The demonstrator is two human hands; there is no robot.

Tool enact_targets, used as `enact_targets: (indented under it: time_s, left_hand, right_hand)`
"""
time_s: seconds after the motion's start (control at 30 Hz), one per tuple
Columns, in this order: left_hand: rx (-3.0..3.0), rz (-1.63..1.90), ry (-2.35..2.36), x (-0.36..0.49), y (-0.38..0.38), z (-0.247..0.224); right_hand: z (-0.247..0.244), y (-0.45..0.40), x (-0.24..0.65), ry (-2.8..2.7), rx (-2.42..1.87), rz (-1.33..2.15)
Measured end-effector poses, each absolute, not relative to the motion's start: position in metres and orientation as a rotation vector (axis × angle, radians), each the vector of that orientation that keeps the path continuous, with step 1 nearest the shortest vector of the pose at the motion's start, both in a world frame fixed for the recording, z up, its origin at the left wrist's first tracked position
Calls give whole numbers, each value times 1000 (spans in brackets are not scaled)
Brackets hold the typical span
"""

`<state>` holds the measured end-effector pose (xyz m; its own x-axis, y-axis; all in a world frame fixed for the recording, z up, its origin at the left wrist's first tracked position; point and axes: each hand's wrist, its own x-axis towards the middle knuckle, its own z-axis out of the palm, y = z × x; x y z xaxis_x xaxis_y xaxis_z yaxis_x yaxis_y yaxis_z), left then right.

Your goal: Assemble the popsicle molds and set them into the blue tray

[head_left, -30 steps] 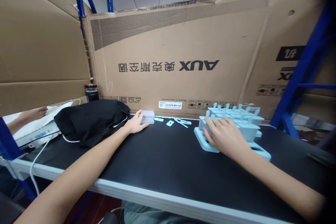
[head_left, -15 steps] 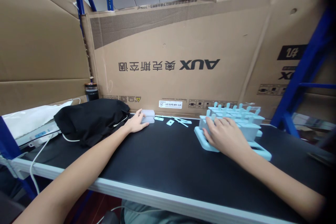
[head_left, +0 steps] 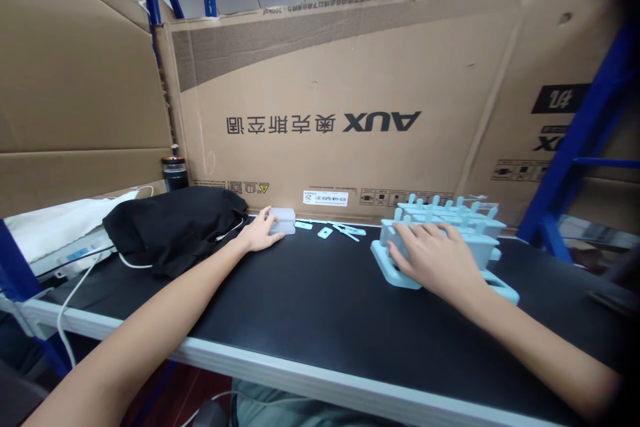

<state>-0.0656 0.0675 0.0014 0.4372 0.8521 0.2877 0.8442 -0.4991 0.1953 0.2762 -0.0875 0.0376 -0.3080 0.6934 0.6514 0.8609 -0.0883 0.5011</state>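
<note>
There are two hands: the left hand (head_left: 261,233) and the right hand (head_left: 434,258). There is one light blue mold tray (head_left: 453,248), under the right hand. I cannot count the small sticks poking up from it. One pale little box (head_left: 283,221) sits far left of the tray. About four small loose blue pieces (head_left: 334,230) lie between the box and the tray. Past the box there is one black bag (head_left: 175,227), one dark bottle (head_left: 175,173) and one white cable (head_left: 75,297).

pale box (head_left: 282,220): table's back edge | light-blue mould tray (head_left: 440,240): upright, right side
</note>
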Motion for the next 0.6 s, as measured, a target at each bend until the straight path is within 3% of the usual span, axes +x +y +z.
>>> enact_targets:
  time_s: [0.2,0.33,0.6]
  left_hand:
    - [2642,561,1547,-67,69,0]
    - [2644,585,1544,-67,68,-1]
    - [2735,661,1481,-66,65,0]
  right_hand:
    - [47,-99,271,-1827,-1591,-1419]
    - [64,-90,253,-2060,-1492,-1328]
    - [88,33,206,-2533,-2143,-539]
